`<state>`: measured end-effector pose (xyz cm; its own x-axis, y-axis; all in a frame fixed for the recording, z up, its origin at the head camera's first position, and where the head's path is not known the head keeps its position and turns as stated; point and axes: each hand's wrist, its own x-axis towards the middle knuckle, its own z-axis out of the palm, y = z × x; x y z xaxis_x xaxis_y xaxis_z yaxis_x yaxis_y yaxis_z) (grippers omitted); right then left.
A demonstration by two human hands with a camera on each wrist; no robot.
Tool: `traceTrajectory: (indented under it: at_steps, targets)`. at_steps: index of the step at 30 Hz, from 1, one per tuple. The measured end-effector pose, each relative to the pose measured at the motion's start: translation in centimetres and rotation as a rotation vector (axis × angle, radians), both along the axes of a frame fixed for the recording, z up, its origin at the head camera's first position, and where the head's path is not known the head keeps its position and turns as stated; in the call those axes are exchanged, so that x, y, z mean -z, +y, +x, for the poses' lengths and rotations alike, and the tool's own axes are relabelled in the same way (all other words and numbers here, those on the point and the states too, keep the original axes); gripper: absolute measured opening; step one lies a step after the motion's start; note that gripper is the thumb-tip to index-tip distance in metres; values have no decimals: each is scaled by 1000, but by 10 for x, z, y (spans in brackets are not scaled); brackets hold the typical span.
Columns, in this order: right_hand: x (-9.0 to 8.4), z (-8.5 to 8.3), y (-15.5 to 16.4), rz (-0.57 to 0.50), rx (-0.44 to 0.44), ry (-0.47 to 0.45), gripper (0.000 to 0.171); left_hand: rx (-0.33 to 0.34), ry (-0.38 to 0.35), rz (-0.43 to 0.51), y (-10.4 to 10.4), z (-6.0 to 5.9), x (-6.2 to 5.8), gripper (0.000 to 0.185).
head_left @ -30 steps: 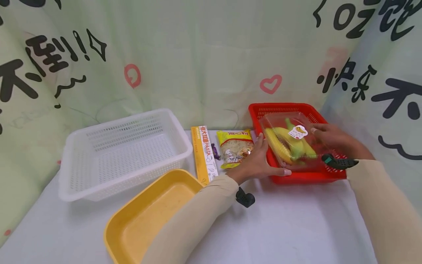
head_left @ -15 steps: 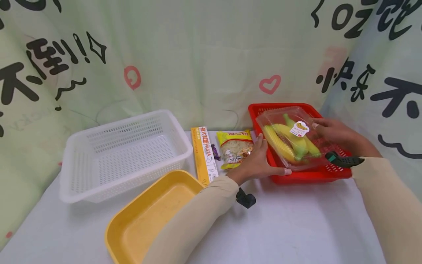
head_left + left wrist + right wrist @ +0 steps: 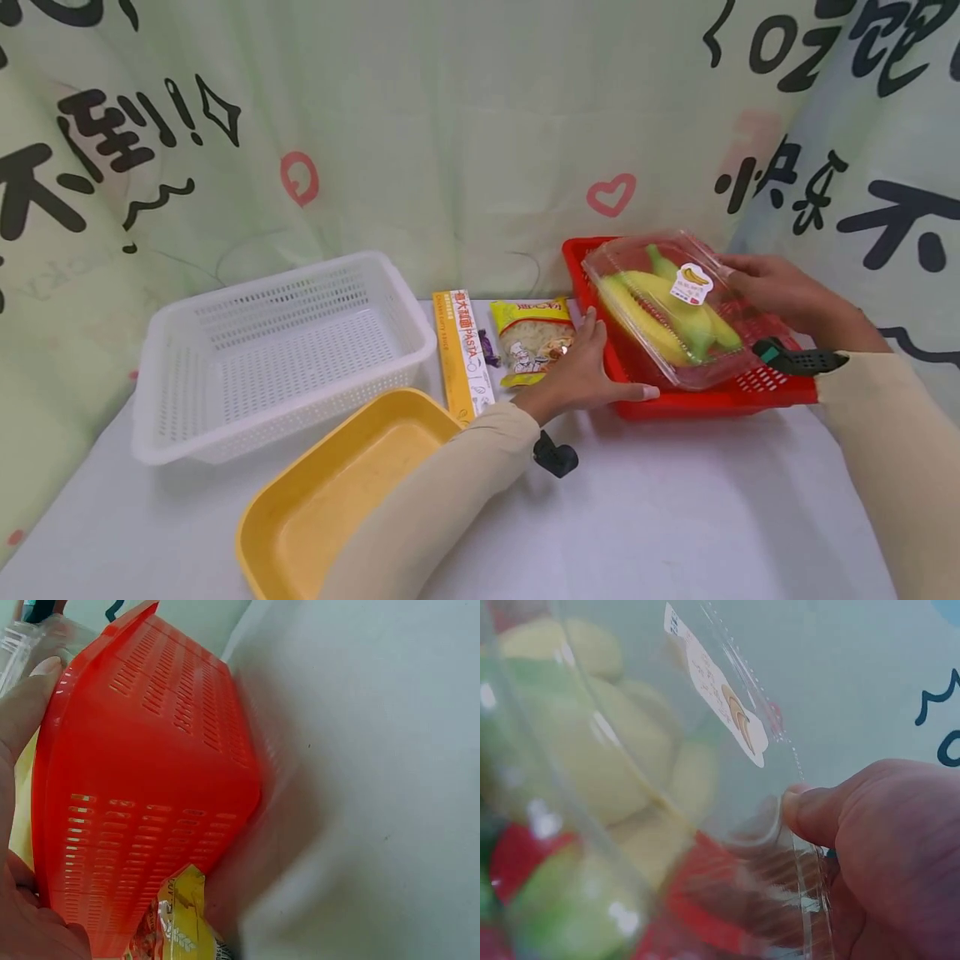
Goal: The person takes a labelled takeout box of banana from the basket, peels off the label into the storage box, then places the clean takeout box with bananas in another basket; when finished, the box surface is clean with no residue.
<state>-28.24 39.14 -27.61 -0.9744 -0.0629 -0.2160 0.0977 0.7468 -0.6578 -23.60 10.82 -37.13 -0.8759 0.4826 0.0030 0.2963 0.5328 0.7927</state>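
Note:
My left hand point(image 3: 573, 375) holds the near left corner of the red basket point(image 3: 675, 408). In the left wrist view the thumb point(image 3: 22, 712) lies over its rim. My right hand point(image 3: 806, 300) pinches the right edge of a clear plastic box point(image 3: 720, 362) with a lid and a banana sticker point(image 3: 692, 284). Yellow bananas point(image 3: 667, 312) are visible inside it. The box is tilted, its right side raised above the basket. In the right wrist view the thumb point(image 3: 810, 814) presses the box's edge, and the other fingers are partly hidden behind the clear plastic.
A yellow noodle packet point(image 3: 532, 337) lies left of the basket, beside a small purple packet point(image 3: 489, 348) and a pasta box point(image 3: 462, 354). A white perforated basket point(image 3: 281, 408) stands at left, and a yellow tray point(image 3: 277, 517) is nearer. A printed curtain point(image 3: 450, 150) hangs behind.
My right hand has moved right and a little up, lifting the right side of the clear box so it tilts more. The red basket's right end extends farther right. My left hand stays put.

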Motion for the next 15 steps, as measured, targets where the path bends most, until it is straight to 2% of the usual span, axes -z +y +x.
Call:
traceTrajectory:
  at_steps: [4, 11, 15]
  targets:
    - [-5, 0, -3, 0, -22, 5, 86, 5, -3, 28, -1, 1, 1, 117]
    - [-20, 4, -11, -21, -65, 26, 79, 58, 46, 217, -2, -6, 1, 114]
    - [-26, 8, -17, -21, -81, 45, 79, 82, 66, 252, -2, -8, 2, 111]
